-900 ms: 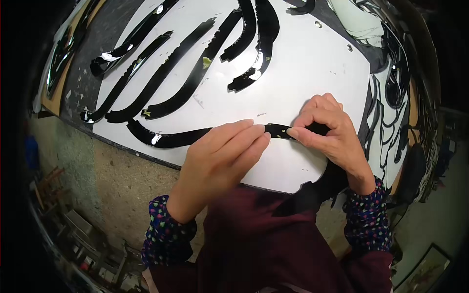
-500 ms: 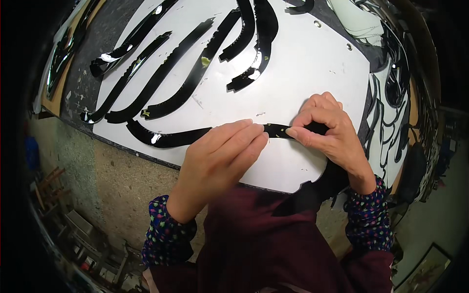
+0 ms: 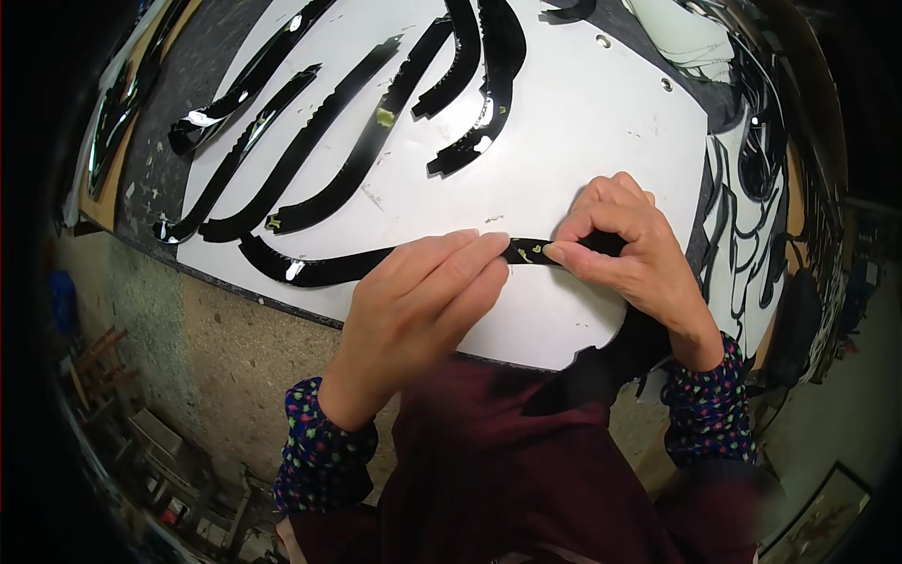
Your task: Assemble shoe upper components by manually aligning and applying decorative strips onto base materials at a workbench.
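The black strip [image 3: 348,270] on the white sheet [image 3: 601,122], probably light, pliant and slick, suits edge holds: your left hand [image 3: 409,296] covers it, fingers together, grip hidden; your right hand [image 3: 625,249] pinches it.

The dark grey surface [image 3: 155,160] before me carries a white board [image 3: 583,141], fitted with two small rings [image 3: 603,41] at its far right. Curved black strips [image 3: 310,139] lie directly on the board at left and centre; the nearest strip [image 3: 329,273] runs crosswise before me. Black-edged pale pieces [image 3: 742,240] lie along the surface's right side.
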`<act>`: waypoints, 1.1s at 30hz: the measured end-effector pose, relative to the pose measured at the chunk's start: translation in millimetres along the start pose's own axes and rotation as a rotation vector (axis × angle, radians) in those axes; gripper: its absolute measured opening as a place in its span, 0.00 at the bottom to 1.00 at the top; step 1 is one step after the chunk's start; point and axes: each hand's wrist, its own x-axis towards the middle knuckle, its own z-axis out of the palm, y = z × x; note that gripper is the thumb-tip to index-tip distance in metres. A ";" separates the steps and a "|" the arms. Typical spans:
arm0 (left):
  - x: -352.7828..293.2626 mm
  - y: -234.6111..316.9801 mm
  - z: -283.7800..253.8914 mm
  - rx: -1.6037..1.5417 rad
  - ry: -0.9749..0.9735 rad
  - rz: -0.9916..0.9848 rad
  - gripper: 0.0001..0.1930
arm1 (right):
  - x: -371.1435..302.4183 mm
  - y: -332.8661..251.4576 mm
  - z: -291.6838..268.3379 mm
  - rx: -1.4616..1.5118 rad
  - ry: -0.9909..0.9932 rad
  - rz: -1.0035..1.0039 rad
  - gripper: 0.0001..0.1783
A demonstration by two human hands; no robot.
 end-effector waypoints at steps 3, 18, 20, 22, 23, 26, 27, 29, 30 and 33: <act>2.4 0.3 0.3 0.003 -0.014 -0.005 0.05 | -0.1 0.1 0.3 0.008 0.008 -0.007 0.08; -0.3 -0.6 5.0 0.068 -0.004 0.039 0.04 | 0.9 2.5 0.1 -0.023 0.010 -0.015 0.08; -0.5 -0.6 5.9 0.090 0.002 0.044 0.04 | 0.8 3.5 0.6 -0.025 0.007 -0.026 0.09; -1.2 -0.9 6.4 0.099 -0.001 0.046 0.04 | 0.4 4.1 1.8 -0.031 0.014 -0.030 0.09; -1.6 -1.0 6.7 0.109 -0.003 0.047 0.04 | 0.3 4.4 2.4 -0.037 0.020 -0.035 0.09; -1.5 -1.3 7.6 0.116 0.005 0.052 0.04 | -0.6 3.7 2.3 -0.046 0.021 -0.023 0.10; -1.4 -1.1 7.5 0.115 0.002 0.054 0.04 | -0.9 3.9 2.5 -0.044 0.023 -0.021 0.10; -0.9 -0.7 6.9 0.123 0.006 0.059 0.04 | -1.1 4.5 2.6 -0.041 0.039 -0.040 0.10; -1.1 -0.8 7.3 0.122 0.004 0.061 0.04 | -0.9 4.7 2.9 -0.039 0.041 -0.037 0.10; -1.8 -1.0 8.3 0.120 0.022 0.057 0.04 | -0.5 5.1 3.4 -0.032 0.038 -0.023 0.10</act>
